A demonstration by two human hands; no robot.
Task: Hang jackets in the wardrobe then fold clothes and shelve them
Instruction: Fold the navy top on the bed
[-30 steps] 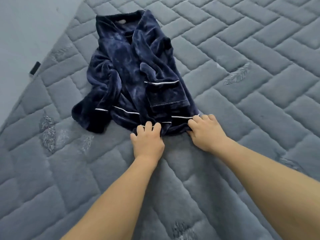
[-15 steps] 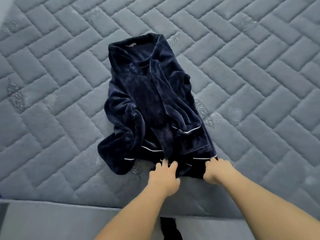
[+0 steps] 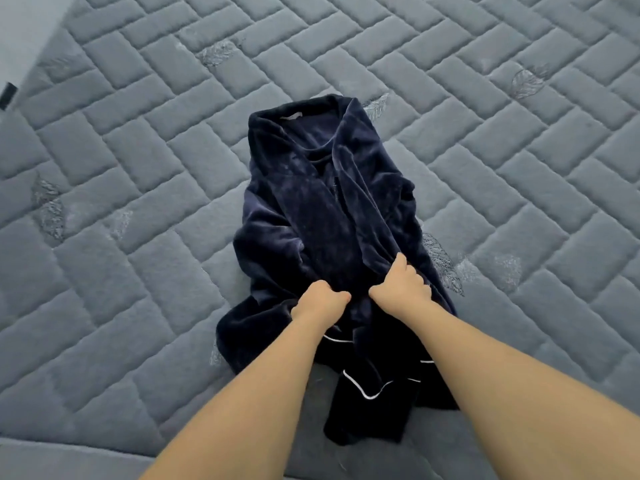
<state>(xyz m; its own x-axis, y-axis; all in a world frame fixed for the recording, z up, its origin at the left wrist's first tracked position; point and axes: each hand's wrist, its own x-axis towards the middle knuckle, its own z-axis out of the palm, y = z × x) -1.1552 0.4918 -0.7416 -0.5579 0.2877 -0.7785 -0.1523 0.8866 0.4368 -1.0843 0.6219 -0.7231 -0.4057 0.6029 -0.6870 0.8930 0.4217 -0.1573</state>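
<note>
both hands (image 3: 360,299) grip robe (image 3: 311,216) mid-mattress (image 3: 138,168) (room around).

We reach both bare arms forward, left hand (image 3: 320,301) and right hand (image 3: 403,289) fisted close together, knuckles up.

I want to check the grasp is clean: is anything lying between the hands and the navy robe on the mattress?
Nothing visible: the left hand and right hand are both closed directly on the navy robe.
</note>
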